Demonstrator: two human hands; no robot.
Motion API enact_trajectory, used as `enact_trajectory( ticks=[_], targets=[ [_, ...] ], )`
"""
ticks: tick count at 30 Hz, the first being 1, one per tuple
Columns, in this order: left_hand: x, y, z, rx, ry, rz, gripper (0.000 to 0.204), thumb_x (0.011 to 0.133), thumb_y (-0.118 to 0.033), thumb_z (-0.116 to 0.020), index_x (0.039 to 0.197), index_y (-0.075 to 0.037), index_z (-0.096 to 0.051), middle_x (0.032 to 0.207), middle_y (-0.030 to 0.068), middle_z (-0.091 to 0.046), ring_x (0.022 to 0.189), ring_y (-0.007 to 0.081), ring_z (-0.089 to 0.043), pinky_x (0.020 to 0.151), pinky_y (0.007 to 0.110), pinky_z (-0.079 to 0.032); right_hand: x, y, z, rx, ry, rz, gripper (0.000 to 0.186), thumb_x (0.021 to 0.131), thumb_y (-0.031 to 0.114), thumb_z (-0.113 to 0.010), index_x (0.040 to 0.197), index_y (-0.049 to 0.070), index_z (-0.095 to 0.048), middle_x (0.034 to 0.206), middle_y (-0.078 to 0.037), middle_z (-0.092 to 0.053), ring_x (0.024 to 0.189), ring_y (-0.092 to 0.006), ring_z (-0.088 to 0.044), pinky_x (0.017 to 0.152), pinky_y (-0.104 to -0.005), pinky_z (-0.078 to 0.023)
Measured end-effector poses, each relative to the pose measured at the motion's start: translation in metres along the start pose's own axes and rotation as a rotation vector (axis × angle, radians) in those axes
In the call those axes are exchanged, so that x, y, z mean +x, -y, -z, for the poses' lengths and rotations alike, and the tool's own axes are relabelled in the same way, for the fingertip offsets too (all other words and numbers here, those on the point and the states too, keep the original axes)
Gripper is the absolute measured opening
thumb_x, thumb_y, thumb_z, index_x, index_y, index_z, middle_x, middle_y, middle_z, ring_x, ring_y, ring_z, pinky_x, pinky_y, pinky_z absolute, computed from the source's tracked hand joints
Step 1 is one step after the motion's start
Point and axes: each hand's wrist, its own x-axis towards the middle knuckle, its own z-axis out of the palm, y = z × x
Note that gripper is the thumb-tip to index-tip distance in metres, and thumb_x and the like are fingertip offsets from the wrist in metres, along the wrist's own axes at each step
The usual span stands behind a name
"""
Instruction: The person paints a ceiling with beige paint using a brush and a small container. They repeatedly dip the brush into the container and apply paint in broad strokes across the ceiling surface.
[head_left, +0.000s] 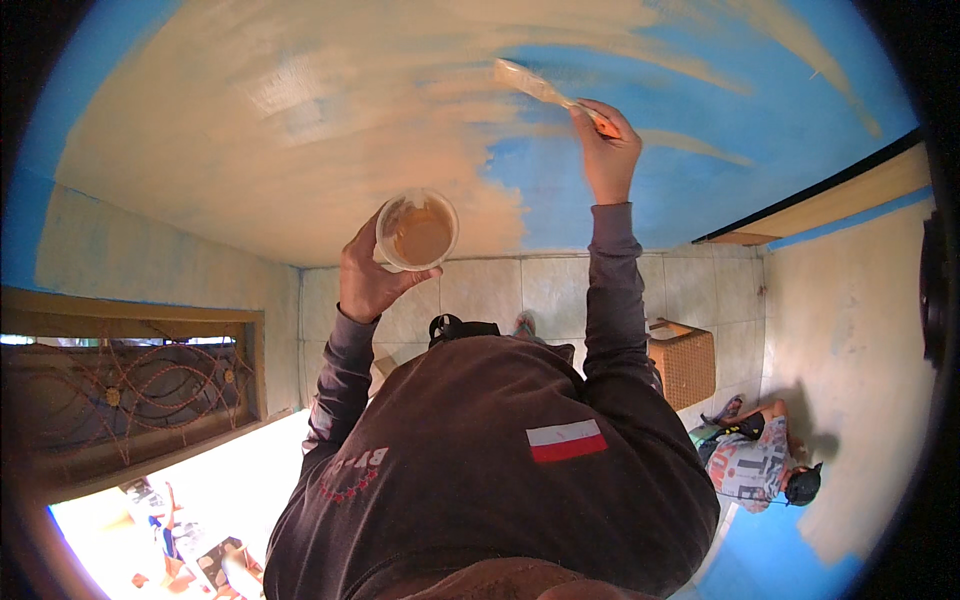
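My right hand [610, 155] is closed round the orange handle of a paintbrush [535, 82]. Its bristles, coated in beige paint, lie against or very close to the wall [560, 160]; actual contact is hard to judge. Beige paint covers the wall's left and middle, while bright blue shows on the right with beige streaks across it. Lower left of the brush, my left hand [370, 270] grips a clear plastic tub [420, 230] from its left side, thumb beneath the rim. Light brown paint sits inside the tub and smears its inner wall.
A woven wicker stool or chair [683, 367] stands by my right elbow on the tiled floor [480, 295]. Farther right, another person [750, 455] in a cap crouches by a side wall. At left is a window with a curled metal grille [120, 395], above a bright opening.
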Motion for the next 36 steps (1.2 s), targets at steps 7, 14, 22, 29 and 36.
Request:
enact_trajectory(
  ticks=[7, 14, 22, 29, 36],
  targets=[
    [-0.003, 0.009, -0.001, -0.085, -0.012, 0.067, 0.091, 0.06, -0.031, -0.097, 0.133, 0.002, -0.054, 0.121, 0.0157, -0.067, 0.115, 0.0251, -0.065, 0.098, 0.04, -0.052, 0.022, -0.015, 0.088, -0.213, -0.158, 0.036, 0.018, 0.088, 0.011, -0.077, 0.101, 0.0, -0.074, 0.089, -0.001, -0.069, 0.076, -0.0051, -0.058, 0.067, -0.0203, -0.047],
    [-0.005, 0.005, -0.001, -0.083, 0.018, 0.094, 0.09, 0.061, -0.03, -0.097, 0.133, 0.003, -0.054, 0.121, 0.0151, -0.067, 0.115, 0.0241, -0.064, 0.097, 0.04, -0.052, 0.006, 0.006, 0.13, -0.363, -0.414, 0.054, 0.017, 0.089, 0.009, -0.074, 0.103, -0.001, -0.074, 0.092, -0.005, -0.072, 0.081, -0.0113, -0.063, 0.074, -0.0268, -0.051],
    [-0.005, 0.006, -0.004, -0.12, -0.001, 0.098, 0.089, 0.061, -0.026, -0.097, 0.133, 0.002, -0.054, 0.122, 0.014, -0.067, 0.116, 0.0231, -0.063, 0.098, 0.04, -0.052, -0.014, -0.016, 0.052, -0.794, -0.435, 0.487, 0.025, 0.088, 0.009, -0.068, 0.113, 0.004, -0.069, 0.096, -0.012, -0.069, 0.091, -0.0312, -0.063, 0.082, -0.0419, -0.05],
    [-0.008, 0.01, -0.006, -0.142, 0.018, 0.161, 0.094, 0.062, -0.031, -0.095, 0.137, 0.002, -0.05, 0.13, 0.0155, -0.063, 0.124, 0.0262, -0.059, 0.104, 0.042, -0.048, -0.039, 0.002, -0.034, -0.639, -0.267, 0.41, 0.031, 0.082, 0.006, -0.072, 0.111, 0.008, -0.066, 0.091, -0.009, -0.066, 0.083, -0.0307, -0.06, 0.073, -0.0416, -0.05],
    [-0.007, 0.011, -0.005, -0.051, 0.028, 0.16, 0.093, 0.062, -0.03, -0.095, 0.137, 0.001, -0.051, 0.129, 0.0153, -0.064, 0.122, 0.0255, -0.06, 0.103, 0.041, -0.048, -0.058, 0.008, -0.066, -0.578, -0.125, 0.421, 0.029, 0.082, 0.006, -0.073, 0.11, 0.006, -0.066, 0.097, -0.009, -0.067, 0.088, -0.0319, -0.061, 0.074, -0.0411, -0.052]
  ],
)
